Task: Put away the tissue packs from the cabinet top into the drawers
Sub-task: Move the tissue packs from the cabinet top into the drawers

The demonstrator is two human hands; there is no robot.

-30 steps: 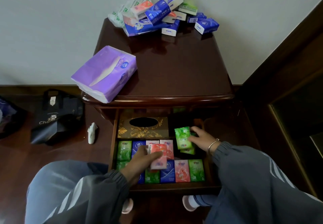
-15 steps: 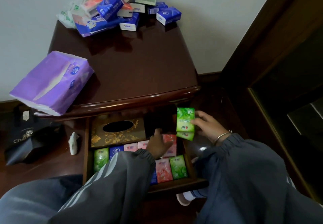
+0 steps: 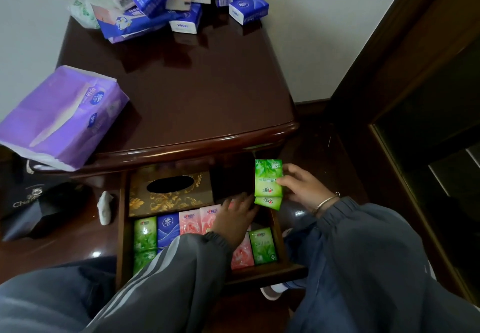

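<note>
My right hand (image 3: 302, 188) holds green tissue packs (image 3: 268, 180) upright above the right back corner of the open drawer (image 3: 281, 239). My left hand (image 3: 235, 216) reaches into the drawer, fingers spread over a pink pack there; whether it grips the pack is hidden. Rows of small green, blue and pink packs (image 3: 168, 229) lie flat in the drawer's front part. A pile of blue, white, green and orange tissue packs (image 3: 166, 3) sits at the back of the dark wooden cabinet top (image 3: 202, 94). A large purple tissue pack (image 3: 62, 117) overhangs its left front edge.
A gold-patterned tissue box (image 3: 170, 193) fills the drawer's back left. A black bag (image 3: 39, 203) and a small white object (image 3: 105, 206) lie on the floor to the left. A dark door frame (image 3: 405, 60) stands at right.
My right hand lifted the green packs from inside the drawer to its right back corner. My left hand moved the pink pack toward the drawer's back right. The view shifted right.
</note>
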